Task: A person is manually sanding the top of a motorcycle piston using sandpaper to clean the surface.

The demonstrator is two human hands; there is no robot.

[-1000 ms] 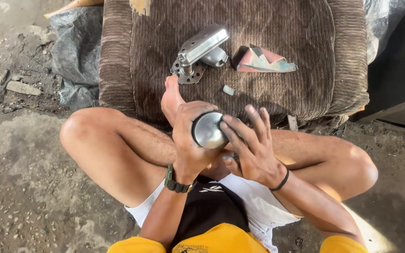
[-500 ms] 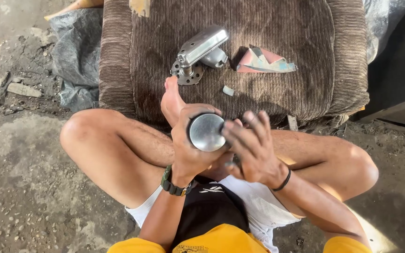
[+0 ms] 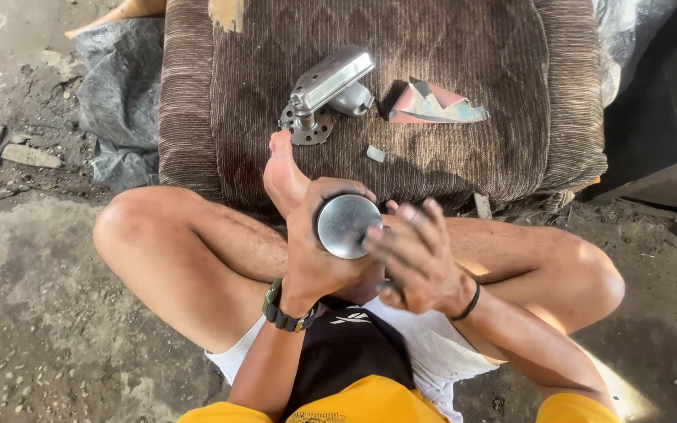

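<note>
A round, shiny metal cylinder [image 3: 346, 225] stands end-on toward the camera, its flat grey face up, near the scene's middle above crossed legs

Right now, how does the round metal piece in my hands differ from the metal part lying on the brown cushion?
The round metal piece is a smooth disc-like face, while the metal part is a long boxy body on a holed round base. The round metal piece is gripped in the left hand, with the blurred right hand at its edge; the metal part lies untouched on the cushion. Both are shiny silver metal.
</note>
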